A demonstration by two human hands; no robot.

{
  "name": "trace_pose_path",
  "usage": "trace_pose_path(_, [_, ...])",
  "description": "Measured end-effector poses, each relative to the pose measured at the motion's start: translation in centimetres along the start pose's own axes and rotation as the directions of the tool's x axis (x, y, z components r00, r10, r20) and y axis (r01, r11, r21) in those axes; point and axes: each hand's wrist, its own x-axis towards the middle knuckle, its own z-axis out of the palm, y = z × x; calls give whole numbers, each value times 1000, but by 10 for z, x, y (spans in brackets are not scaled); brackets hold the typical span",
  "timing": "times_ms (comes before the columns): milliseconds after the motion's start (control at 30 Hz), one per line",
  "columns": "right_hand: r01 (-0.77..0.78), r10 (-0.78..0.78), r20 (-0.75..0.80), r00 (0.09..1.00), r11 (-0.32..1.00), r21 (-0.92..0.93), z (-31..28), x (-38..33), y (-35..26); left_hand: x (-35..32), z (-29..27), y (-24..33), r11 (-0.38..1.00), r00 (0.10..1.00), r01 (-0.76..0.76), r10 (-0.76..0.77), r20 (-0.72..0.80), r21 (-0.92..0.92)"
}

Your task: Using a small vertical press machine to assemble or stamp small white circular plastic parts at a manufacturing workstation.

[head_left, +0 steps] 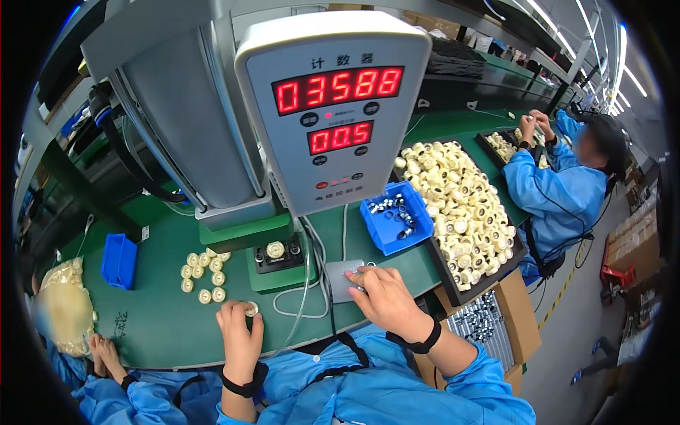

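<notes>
L hand [241, 338] pinching cream round part [251, 309] nr table [166, 329] front edge, fingertips partly hiding it; R hand [389, 301] at grey plate [338, 278], curled fingers blocking view, can't tell if its grip's holding anything.

Head camera: left of a side-by-side pair on the wearer's head, a wide fisheye, upright.
Green table [166, 329]: seen from above its near edge, facing down and forward across the top.
Left hand [241, 334] and right hand [388, 301]: close below the lens, by the near edge.
Counter box [297, 170]: close, front toward the lens, screening part of the table.
Co-worker [559, 191]: farther off, rightward along the near edge.
</notes>
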Motion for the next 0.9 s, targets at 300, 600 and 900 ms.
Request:
trace_pose_path(300, [-212,221,-9,975,944,252,-4,7,-2,-8,12,-6,999,993,-31,27,-119,-27])
trace_pose_path(600, [-317,380,-264,886,914,253,4,-31,29,-10,15,-5,998,984,-32,23,-178,-51])
trace_pose_path(900, [-162,170,-223,960,985,52,25,-16,38,-10,15,-4,999,990,-16,10,-142,-45])
